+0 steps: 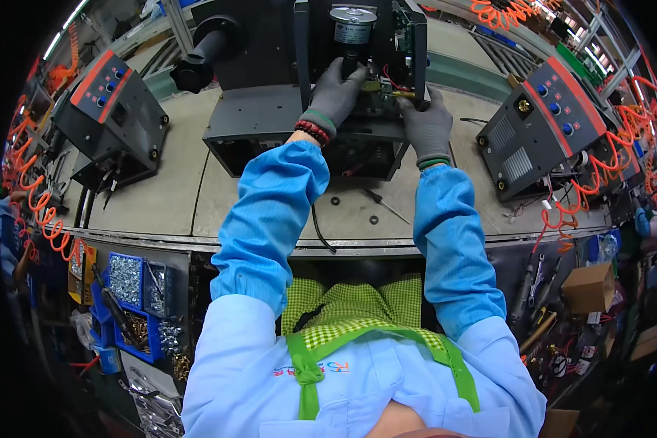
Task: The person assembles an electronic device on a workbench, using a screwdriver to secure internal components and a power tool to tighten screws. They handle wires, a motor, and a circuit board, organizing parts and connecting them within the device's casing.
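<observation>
A dark metal machine housing stands on the bench in front of me, its upper compartment open toward me. Inside is an upright cylindrical motor with a silver upper part and a black lower part. My left hand, in a grey glove, has its fingers closed round the motor's black lower end. Grey-gloved too, my right hand grips the lower edge of the compartment's right side panel; some fingertips are hidden behind it. Wires and a green circuit board show between the hands.
A screwdriver and a black ring lie near the bench's front edge. Similar machines with red-edged control panels stand left and right. Orange coiled hoses hang at both sides. Blue bins hold screws at lower left.
</observation>
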Available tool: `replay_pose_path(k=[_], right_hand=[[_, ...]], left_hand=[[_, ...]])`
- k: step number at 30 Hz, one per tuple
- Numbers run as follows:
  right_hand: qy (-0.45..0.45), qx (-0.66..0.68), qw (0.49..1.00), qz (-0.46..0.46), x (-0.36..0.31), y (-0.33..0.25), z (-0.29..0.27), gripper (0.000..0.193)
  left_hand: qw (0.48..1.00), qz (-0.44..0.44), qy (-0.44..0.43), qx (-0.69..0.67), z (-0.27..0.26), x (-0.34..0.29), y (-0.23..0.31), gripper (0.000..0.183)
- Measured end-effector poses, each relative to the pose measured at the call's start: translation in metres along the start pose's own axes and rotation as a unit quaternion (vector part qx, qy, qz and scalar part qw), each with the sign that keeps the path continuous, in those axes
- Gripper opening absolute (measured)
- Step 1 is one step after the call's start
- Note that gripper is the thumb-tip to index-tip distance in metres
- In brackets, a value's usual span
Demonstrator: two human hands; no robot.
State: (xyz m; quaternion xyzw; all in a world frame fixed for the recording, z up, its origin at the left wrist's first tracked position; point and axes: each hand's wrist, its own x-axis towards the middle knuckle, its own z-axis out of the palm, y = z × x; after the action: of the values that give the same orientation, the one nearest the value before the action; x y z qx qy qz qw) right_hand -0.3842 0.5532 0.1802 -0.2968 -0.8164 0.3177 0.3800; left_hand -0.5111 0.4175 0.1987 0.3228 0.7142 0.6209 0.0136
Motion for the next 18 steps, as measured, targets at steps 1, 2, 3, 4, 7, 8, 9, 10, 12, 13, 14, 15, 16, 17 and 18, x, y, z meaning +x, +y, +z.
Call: replay_pose_path(k=[1,2,3,4,7,8,9,10,12,13,14,15,16,17,18], right_hand=[[0.002,-0.005,1.0,0.004,-0.001,-0.001,-0.002,0.052],[0.004,-0.009,1.0,0.006,-0.001,-0.005,-0.003,0.052],[0.007,-0.012,1.0,0.009,0.0,-0.006,-0.002,0.051],[0.009,-0.003,1.0,0.0,0.0,-0.005,0.0,0.05],[0.02,0.004,1.0,-0.016,-0.003,0.002,0.0,0.047],[0.023,0.001,1.0,-0.02,-0.003,-0.003,0.001,0.046],[0.025,-0.003,0.999,-0.023,-0.002,-0.007,0.0,0.045],[0.02,-0.007,1.0,-0.017,-0.003,-0.009,-0.002,0.044],[0.015,-0.006,1.0,0.003,-0.007,-0.011,-0.003,0.044],[0.012,0.0,1.0,0.009,-0.007,-0.011,-0.003,0.044],[0.011,0.002,1.0,0.012,-0.005,-0.01,-0.004,0.044],[0.01,0.004,1.0,0.016,-0.004,-0.009,-0.004,0.045],[0.011,0.012,1.0,0.009,-0.004,-0.008,-0.004,0.045],[0.012,0.02,1.0,0.002,-0.004,-0.008,-0.003,0.044],[0.012,0.029,0.999,-0.005,-0.004,-0.007,-0.002,0.044]], left_hand=[[1.0,0.013,0.011,0.004,0.003,-0.003,0.0,0.033],[0.999,0.022,0.026,0.005,0.007,-0.005,0.0,0.034],[0.999,0.031,0.042,0.006,0.014,-0.009,0.001,0.034],[0.998,0.04,0.057,0.007,0.017,-0.01,0.0,0.035],[0.998,0.03,0.04,-0.037,0.017,0.005,-0.016,0.038],[0.998,0.028,0.036,-0.05,0.015,0.011,-0.021,0.04],[0.997,0.015,0.03,-0.075,0.015,0.015,-0.025,0.037],[0.996,0.014,0.023,-0.091,0.018,0.015,-0.031,0.037],[0.993,0.013,0.002,-0.114,0.016,0.013,-0.026,0.035],[0.996,0.004,0.003,-0.095,0.014,0.011,-0.023,0.034],[0.997,-0.004,0.004,-0.081,0.013,0.007,-0.014,0.033],[0.998,-0.012,0.006,-0.067,0.013,0.005,-0.009,0.032],[0.998,-0.002,0.009,-0.062,0.014,0.005,-0.01,0.031],[0.998,0.007,0.013,-0.057,0.013,0.005,-0.013,0.03],[0.998,0.017,0.017,-0.052,0.011,0.004,-0.015,0.029]])
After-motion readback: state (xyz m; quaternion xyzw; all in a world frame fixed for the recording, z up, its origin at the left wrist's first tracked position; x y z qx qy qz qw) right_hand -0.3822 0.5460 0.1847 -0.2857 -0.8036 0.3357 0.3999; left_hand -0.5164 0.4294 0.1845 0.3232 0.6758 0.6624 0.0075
